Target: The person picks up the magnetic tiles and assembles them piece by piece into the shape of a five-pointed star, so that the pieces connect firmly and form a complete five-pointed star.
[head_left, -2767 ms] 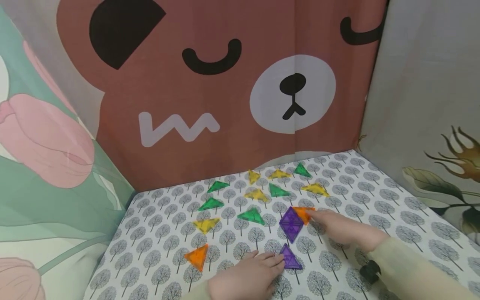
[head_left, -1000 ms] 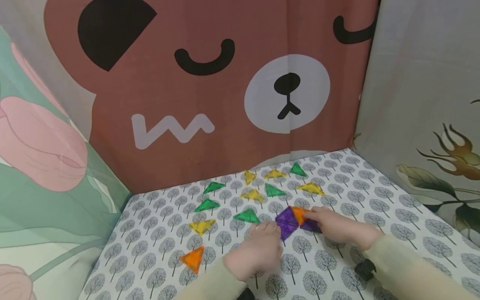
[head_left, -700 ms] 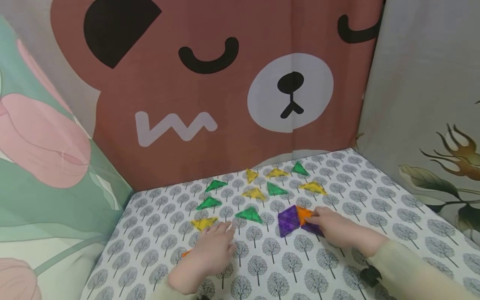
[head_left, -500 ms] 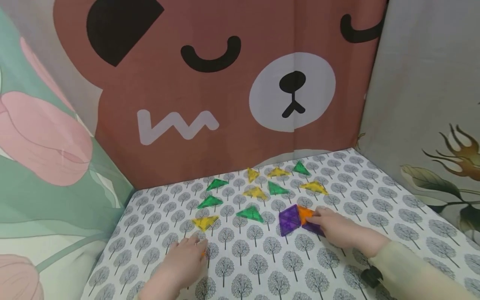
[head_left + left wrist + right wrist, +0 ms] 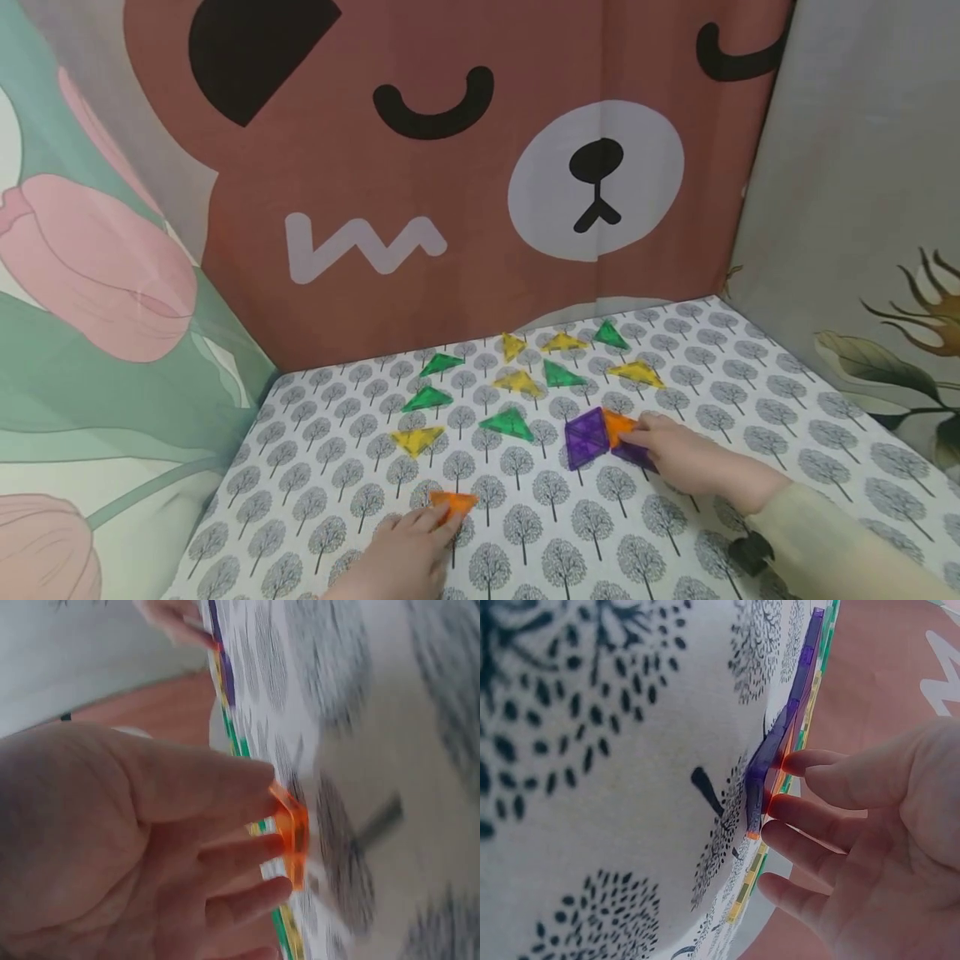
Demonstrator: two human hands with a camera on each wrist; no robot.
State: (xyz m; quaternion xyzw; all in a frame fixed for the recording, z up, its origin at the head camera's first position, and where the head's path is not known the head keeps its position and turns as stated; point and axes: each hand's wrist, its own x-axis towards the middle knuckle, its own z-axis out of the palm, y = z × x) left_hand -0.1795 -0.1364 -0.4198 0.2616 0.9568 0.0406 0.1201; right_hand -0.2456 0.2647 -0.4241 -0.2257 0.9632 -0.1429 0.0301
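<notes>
In the head view my left hand (image 5: 401, 554) pinches an orange translucent triangle tile (image 5: 459, 501) near the front of the cloth. The left wrist view shows thumb and fingertips on that tile (image 5: 291, 832). Further right, my right hand (image 5: 686, 457) rests its fingertips on a second orange triangle tile (image 5: 617, 423), its fingers nearly straight. Purple triangle tiles (image 5: 587, 437) form a diamond against this tile's left side. Another purple triangle tile (image 5: 636, 456) lies along its near edge, partly behind the fingers. From the right wrist, the purple tiles (image 5: 761, 769) appear edge-on.
Several green triangle tiles (image 5: 508, 423) and yellow triangle tiles (image 5: 417, 440) lie scattered farther back on the tree-print cloth (image 5: 330, 492). A brown bear-print curtain (image 5: 450, 308) hangs behind. Floral curtains stand at the left and right.
A purple triangle near the left hand has gone to the right-hand cluster. The left hand then moved left and took hold of the orange triangle, now turned and shifted right. The right hand stays at the cluster.
</notes>
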